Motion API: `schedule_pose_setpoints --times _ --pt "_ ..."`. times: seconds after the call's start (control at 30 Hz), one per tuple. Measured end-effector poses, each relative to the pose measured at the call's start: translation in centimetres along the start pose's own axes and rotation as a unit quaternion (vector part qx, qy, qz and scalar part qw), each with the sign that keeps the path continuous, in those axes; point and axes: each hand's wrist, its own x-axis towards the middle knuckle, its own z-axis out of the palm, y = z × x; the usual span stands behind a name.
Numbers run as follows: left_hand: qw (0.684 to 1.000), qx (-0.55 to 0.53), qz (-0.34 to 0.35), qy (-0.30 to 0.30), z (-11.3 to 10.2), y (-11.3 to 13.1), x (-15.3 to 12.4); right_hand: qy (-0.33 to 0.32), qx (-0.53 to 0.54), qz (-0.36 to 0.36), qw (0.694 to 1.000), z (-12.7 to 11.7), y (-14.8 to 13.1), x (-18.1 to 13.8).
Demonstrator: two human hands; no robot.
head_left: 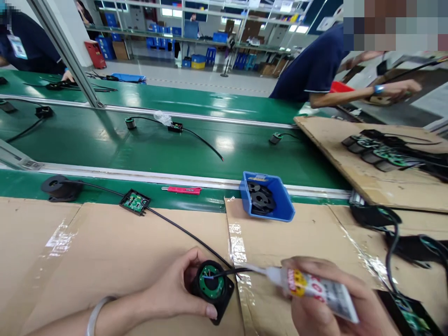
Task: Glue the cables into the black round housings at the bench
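My left hand (175,289) is wrapped around a black motor housing (224,303) with a square flange. Its open end faces up and shows a round green circuit board (211,285) with thin wires and a black cable at it. In my right hand (325,289) is a glue tube (315,291), gripped and lying nearly level. The tube's long pale nozzle (257,269) points left, close to the black cable; whether it touches I cannot tell. Behind the left hand lies a small open box with a circuit board (136,202), cabled to a black round part (60,187).
Cardboard (115,242) covers my bench. A blue bin (268,198) with black discs and a red utility knife (182,190) sit at its back edge. Beyond runs a green conveyor (196,154) carrying cabled parts. More assemblies (381,151) lie right. Co-workers stand across the line.
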Motion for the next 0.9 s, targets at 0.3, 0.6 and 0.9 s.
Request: schedule_pose_setpoints --times 0.3,0.6,0.9 --pt "0.842 0.492 0.189 0.113 -1.4 0.9 -0.1 -0.15 0.099 0.129 0.975 5.6 6.0 5.0" --pt "0.825 0.516 0.215 0.086 -1.3 2.1 -0.5 -0.2 -0.022 0.134 0.97 14.1 15.2 8.3" --pt "0.793 0.562 0.205 0.118 -1.8 1.6 -0.4 -0.227 -0.15 0.058 0.961 12.1 12.4 8.5"
